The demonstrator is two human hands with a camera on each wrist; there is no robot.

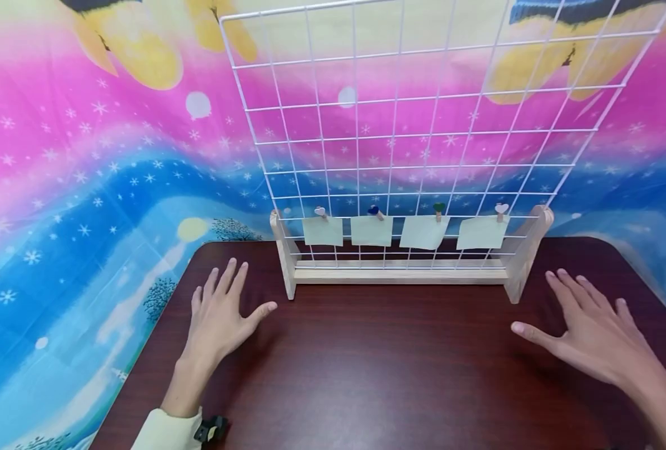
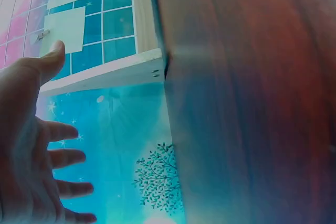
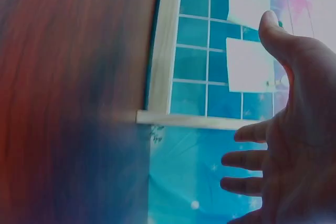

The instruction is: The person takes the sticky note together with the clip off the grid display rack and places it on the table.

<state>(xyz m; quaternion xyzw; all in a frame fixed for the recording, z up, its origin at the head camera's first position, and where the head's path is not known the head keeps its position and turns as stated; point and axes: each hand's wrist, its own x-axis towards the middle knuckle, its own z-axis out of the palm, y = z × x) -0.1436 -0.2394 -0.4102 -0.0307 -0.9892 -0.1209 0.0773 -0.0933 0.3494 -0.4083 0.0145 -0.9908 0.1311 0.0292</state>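
Observation:
A white wire grid (image 1: 389,134) stands upright in a pale wooden stand (image 1: 400,275) at the back of the table. Several pale paper notes (image 1: 323,232) hang in a row low on the grid. Small clothespins (image 1: 438,211) with heart tops in white, blue and green hold them. My left hand (image 1: 217,322) is over the table left of the stand, fingers spread, thumb toward the middle, holding nothing. On the other side, my right hand (image 1: 597,337) has its fingers spread too, nothing in it. Both wrist views show the fingers apart from the notes.
The dark red-brown table (image 1: 389,362) has rounded back corners. Behind it hangs a pink and blue cloth (image 1: 130,162) with snowflakes. A black device (image 1: 212,429) sits at my left wrist beside the pale sleeve (image 1: 167,431).

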